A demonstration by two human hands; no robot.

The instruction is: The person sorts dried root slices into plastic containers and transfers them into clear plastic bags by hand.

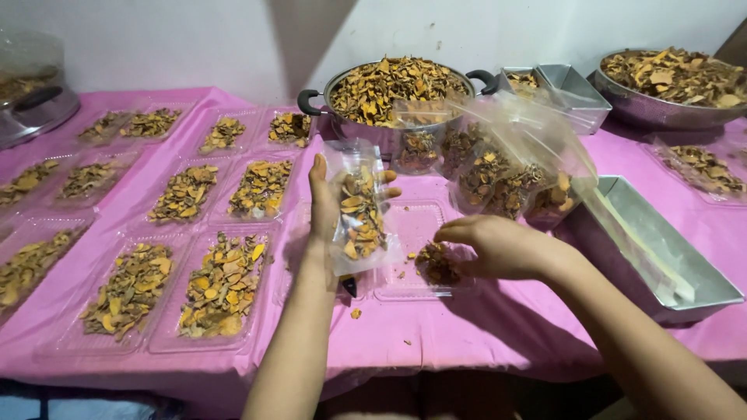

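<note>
Clear plastic trays [222,284] of dried yellow slices cover the pink cloth [482,327] at left. The left hand [327,204] grips a part-filled clear pouch [359,210] upright. The right hand [498,247] pinches slices [437,263] over a clear tray [412,225]; its fingertips are hidden.

Head view, close, downward over pink table [482,327]

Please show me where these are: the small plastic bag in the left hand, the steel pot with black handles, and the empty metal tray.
small plastic bag [359,214], head view, on its filled middle.
steel pot [366,131], head view, on its front wall.
empty metal tray [661,249], head view, on its bare floor.
</note>
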